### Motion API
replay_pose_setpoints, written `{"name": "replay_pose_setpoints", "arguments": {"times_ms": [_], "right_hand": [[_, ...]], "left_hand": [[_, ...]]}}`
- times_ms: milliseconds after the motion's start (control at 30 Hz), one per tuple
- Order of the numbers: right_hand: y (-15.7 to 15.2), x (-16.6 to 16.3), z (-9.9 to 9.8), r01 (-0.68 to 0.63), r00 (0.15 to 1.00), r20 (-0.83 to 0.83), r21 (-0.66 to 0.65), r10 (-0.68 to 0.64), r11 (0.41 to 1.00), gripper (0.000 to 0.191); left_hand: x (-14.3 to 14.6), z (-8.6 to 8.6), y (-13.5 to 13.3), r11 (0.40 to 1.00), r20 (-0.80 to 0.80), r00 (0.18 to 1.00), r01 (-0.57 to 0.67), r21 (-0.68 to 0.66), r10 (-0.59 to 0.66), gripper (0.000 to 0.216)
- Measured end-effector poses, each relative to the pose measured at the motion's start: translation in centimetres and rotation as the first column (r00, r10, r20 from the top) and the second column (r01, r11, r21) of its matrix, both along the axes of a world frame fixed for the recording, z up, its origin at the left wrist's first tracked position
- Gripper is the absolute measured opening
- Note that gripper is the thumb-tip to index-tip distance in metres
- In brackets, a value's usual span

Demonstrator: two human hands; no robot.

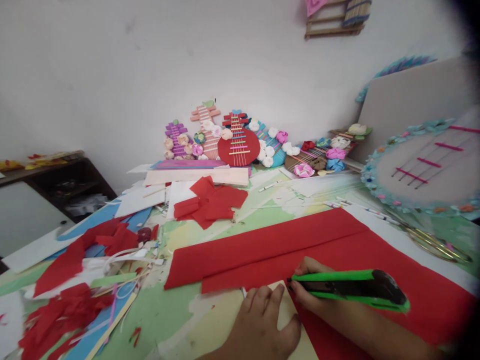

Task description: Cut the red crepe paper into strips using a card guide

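- Left hand (262, 320) lies palm down, its grip spread over cream card (304, 347).
- Right hand (305, 295) slants over red paper (405, 260), its grip pinching a green cutter (347, 285).

Green cutter (348, 289): smooth plastic, bright casing with a dark inset
Red sheet (270, 250): matt, even surface, like paper or thin felt, with crisp folds
Yellow card (298, 327): pale, flat, matt
Red scraps (62, 312): the same dull red material, crumpled
Gold-coloured tool (437, 246): shiny metal look
Flowers (304, 170): crinkled, paper-like petals
Round panel (431, 167): thin, cloth-like, slightly sheer
Worktop (183, 270): smooth, patterned covering, low sheen
Wall (112, 65): matt paint, smudged
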State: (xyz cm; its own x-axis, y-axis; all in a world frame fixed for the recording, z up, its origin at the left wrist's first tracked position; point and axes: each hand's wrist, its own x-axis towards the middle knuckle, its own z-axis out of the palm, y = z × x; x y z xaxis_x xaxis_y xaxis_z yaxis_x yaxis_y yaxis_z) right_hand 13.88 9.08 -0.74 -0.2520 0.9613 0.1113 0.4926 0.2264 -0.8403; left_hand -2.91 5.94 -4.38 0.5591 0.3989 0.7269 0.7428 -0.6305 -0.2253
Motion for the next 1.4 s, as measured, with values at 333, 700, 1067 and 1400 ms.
{"name": "replay_pose_setpoints", "arguments": {"times_ms": [333,700,1067,1400], "right_hand": [[0.09,0.10,-0.27,-0.044,0.999,0.027,-0.039,0.045,0.998,0.018],[0.24,0.13,-0.48,-0.056,0.994,0.091,0.007,0.055,0.998,0.016],[0.12,0.23,-0.24,-0.059,0.993,0.108,0.040,0.055,0.997,0.016],[-0.05,0.31,-0.21,-0.074,0.987,0.145,0.037,0.068,0.997,0.017]], "left_hand": [[0.42,0.51,0.02,1.000,0.049,0.999,0.011,0.000,-0.011,0.007],[-0.03,0.16,-0.16,0.998,0.009,1.000,0.014,-0.056,-0.013,0.012],[0.20,-0.05,-0.13,0.999,0.030,0.999,-0.008,-0.039,0.009,0.008],[0.09,0.15,-0.15,1.000,0.034,0.999,-0.013,-0.029,0.014,0.012]]}}
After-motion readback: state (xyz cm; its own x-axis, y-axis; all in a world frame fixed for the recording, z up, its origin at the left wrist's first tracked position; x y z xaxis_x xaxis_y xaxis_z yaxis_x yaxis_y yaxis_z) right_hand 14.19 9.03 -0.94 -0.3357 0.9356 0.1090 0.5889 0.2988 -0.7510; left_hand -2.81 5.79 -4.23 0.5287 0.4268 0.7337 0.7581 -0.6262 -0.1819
